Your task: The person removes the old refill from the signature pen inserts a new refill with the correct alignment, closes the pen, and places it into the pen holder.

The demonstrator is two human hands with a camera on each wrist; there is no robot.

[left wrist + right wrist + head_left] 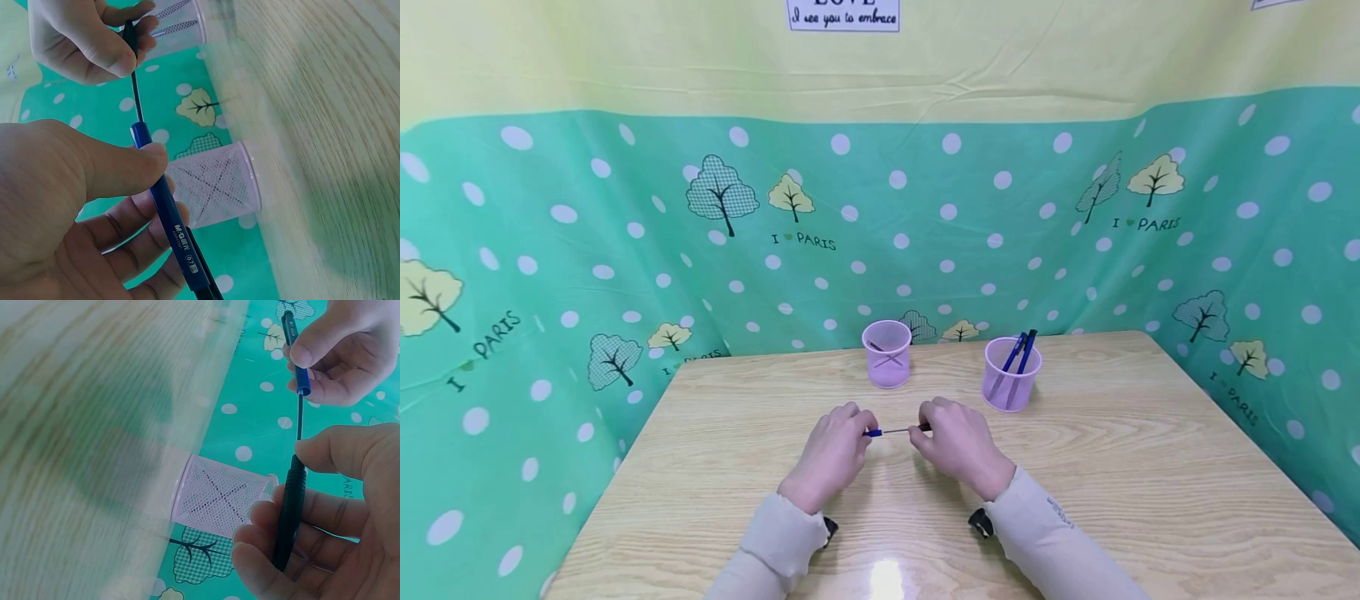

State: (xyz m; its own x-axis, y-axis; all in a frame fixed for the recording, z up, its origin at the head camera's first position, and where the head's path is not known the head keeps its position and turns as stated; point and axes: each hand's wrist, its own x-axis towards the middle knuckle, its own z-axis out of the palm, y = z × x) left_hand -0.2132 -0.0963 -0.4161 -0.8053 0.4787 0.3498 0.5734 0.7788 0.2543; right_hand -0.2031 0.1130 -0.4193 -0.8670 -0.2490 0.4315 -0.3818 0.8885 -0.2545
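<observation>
My left hand (pixel 831 454) pinches a blue pen barrel (pixel 167 209) between thumb and fingers; small white lettering shows along it in the left wrist view. Facing it, my right hand (pixel 958 442) grips the black front section (pixel 290 512) of the pen, fingers curled around it. A thin refill (pixel 300 419) bridges the two parts, and its far end enters the open end of the blue barrel. Both hands are just above the table, nearly level with each other, and the pen parts lie in line.
Behind the hands stands a pink mesh cup (pixel 888 372) with a thin dark item inside. A second pink mesh cup (pixel 997 393), farther right, holds two blue pens (pixel 1017 352). The wooden table (pixel 1120 467) meets a green dotted curtain (pixel 805 292) at the back.
</observation>
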